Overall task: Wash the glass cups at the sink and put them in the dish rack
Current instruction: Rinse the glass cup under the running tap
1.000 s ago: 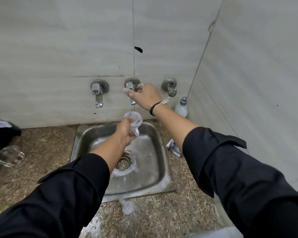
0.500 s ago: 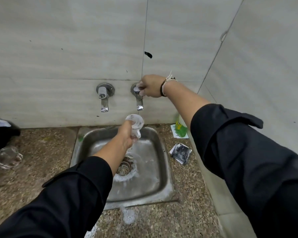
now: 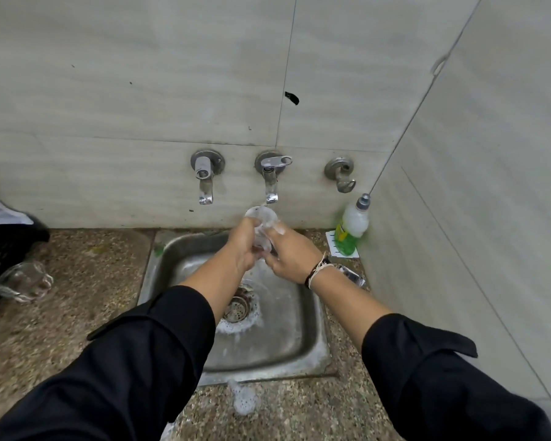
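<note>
Under the tap (image 3: 270, 183), hands-held glass cup (image 3: 261, 218)

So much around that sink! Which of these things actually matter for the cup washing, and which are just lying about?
Part of the job:
glass cup held by left hand and right hand
middle tap
sink
second glass cup on the counter
black rack

Just lying about:
left tap
wall hook
soap bottle
crumpled sachet
</note>
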Available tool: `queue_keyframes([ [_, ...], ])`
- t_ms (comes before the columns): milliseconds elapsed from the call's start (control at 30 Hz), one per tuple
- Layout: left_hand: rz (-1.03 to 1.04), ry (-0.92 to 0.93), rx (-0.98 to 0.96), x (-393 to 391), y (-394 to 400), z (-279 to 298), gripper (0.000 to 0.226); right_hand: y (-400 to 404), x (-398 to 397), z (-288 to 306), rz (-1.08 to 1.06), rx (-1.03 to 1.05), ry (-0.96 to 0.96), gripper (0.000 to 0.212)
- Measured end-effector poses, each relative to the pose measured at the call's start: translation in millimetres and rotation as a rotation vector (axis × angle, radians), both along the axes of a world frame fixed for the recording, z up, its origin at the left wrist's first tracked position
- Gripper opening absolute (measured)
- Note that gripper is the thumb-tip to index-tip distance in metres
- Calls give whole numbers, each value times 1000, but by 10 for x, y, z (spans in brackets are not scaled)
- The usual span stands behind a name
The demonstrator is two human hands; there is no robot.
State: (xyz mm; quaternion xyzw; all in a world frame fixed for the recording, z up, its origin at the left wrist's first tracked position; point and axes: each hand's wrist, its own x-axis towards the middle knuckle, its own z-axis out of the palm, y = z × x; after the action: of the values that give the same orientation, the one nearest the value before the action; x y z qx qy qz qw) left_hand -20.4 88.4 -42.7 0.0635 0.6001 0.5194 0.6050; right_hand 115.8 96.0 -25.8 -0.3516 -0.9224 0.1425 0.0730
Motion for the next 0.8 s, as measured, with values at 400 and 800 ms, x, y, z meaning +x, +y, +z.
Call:
queue_keyframes([
  [400, -314, 64, 254, -383, -78, -66, 62, 581, -274, 261, -9, -459, 57, 11],
  [800, -95, -54, 270, -425, 50, -202, 54, 708, -603, 41, -371, -556, 341, 36],
])
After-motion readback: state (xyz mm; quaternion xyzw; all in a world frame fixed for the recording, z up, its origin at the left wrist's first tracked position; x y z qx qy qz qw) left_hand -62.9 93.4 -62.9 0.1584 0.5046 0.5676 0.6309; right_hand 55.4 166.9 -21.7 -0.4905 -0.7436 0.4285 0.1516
